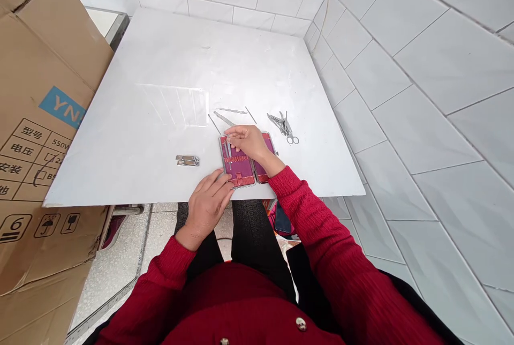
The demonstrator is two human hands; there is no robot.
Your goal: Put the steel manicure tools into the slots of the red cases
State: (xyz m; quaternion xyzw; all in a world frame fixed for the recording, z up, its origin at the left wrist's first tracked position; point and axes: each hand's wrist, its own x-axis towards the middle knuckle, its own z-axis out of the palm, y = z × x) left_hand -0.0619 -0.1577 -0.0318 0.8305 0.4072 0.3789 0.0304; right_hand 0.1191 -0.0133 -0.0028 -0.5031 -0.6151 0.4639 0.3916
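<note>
A manicure case (244,180) with a purple-red lining lies open on the white table near its front edge. My left hand (209,197) rests with outstretched fingers on the case's lower left corner. Over the left half, my right hand (249,142) pinches the upper end of a slim metal manicure tool (228,150) that stands at the row of elastic loops (237,159). Its exact kind is hidden by the fingers. The right half of the case is partly covered by my right hand and wrist.
Two nail clippers (187,160) lie left of the case. Behind it are several thin metal tools (232,110). Small scissors (293,140) and nippers (281,122) lie to the right. A cardboard box (48,136) borders the table's left side; tiled walls (401,93) stand behind and right.
</note>
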